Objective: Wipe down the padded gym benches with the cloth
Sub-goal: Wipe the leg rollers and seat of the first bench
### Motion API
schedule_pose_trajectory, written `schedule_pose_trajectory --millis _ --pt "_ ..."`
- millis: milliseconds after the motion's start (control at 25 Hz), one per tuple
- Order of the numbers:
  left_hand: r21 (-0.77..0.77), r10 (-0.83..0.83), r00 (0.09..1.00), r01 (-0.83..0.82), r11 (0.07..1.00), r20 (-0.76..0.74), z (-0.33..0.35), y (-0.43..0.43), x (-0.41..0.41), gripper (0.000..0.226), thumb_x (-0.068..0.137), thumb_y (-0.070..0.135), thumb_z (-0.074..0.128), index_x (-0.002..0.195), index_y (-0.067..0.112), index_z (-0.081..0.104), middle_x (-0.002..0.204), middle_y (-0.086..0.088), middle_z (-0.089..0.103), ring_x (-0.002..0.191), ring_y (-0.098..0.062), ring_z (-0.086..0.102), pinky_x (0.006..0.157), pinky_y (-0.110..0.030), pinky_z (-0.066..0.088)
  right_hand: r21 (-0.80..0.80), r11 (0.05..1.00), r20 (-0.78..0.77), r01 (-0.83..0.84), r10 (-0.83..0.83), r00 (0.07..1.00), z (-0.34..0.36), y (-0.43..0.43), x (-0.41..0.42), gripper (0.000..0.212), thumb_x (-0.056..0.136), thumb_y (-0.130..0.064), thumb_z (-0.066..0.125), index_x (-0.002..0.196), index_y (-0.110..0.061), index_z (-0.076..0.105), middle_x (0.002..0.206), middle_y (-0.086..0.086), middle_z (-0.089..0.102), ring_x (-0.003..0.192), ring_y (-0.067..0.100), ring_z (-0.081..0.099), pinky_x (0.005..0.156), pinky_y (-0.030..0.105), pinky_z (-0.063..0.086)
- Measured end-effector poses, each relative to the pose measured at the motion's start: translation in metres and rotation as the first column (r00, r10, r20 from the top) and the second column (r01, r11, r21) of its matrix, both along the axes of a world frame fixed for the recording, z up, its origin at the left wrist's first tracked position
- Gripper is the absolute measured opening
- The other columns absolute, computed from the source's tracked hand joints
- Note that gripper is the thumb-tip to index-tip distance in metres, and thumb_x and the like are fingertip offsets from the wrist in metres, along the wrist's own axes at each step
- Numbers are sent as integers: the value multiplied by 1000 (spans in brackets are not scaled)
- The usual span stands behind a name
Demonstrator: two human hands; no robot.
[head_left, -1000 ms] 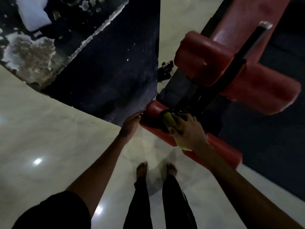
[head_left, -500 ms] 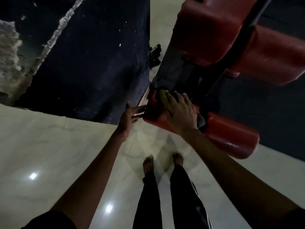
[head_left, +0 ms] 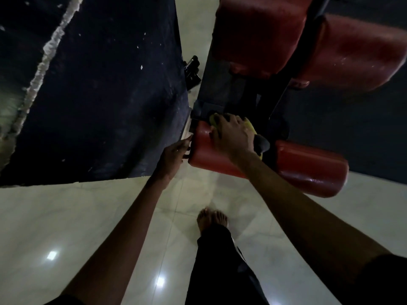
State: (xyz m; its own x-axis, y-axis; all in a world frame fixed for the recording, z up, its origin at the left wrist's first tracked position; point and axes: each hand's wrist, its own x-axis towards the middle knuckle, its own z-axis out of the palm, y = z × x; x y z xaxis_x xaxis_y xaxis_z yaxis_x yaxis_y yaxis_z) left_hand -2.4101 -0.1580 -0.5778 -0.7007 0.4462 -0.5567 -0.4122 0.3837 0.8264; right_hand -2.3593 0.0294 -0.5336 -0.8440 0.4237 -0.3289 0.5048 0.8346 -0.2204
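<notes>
Your right hand (head_left: pixel 233 135) has its grip curled over the yellow cloth (head_left: pixel 250 125), pressing it on the near red roller pad (head_left: pixel 207 155). Your left hand (head_left: pixel 174 155), fingers straight, touches its 9 o'clock end. The other pads (head_left: pixel 312 168) glisten, likely already wiped.

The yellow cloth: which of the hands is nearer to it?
Right. The right hand covers the yellow cloth on the red pad; the left hand touches that pad's end.
</notes>
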Motion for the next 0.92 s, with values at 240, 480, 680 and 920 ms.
schedule_pose_trajectory --millis 240,480,680,920 --pt "36 -141 986 144 989 -84 -1 20 -18 54 98 34 57 149 22 47 146 1 54 133 -15 51 107 -33 44 -185 949 -93 255 -275 957 10 32 73 66 96 -51 54 155 -33 33 160 2 35 150 32 27 117 54 31" --pt "7 -51 990 50 999 133 6 16 -24 40 107 48 26 128 40 59 130 19 63 120 0 57 115 -41 34 -89 982 -57 167 -173 983 -4 -3 -2 44 94 -41 50 136 -33 56 139 7 56 131 38 47 107 54 41" --pt "2 -89 974 91 996 210 14 20 -46 77 101 62 -4 125 34 63 131 10 65 111 -5 61 117 -46 29 6 1000 -255 11 -9 967 -6 -31 62 54 98 -39 50 151 -37 42 156 3 43 149 35 27 120 54 27" --pt "62 -156 936 144 988 316 12 14 -56 88 96 67 -10 123 31 65 139 4 60 124 -19 56 114 -47 26 -8 923 -190 385 -380 905 -9 -58 5 44 98 -53 49 138 -36 58 148 0 53 148 33 31 116 59 25"
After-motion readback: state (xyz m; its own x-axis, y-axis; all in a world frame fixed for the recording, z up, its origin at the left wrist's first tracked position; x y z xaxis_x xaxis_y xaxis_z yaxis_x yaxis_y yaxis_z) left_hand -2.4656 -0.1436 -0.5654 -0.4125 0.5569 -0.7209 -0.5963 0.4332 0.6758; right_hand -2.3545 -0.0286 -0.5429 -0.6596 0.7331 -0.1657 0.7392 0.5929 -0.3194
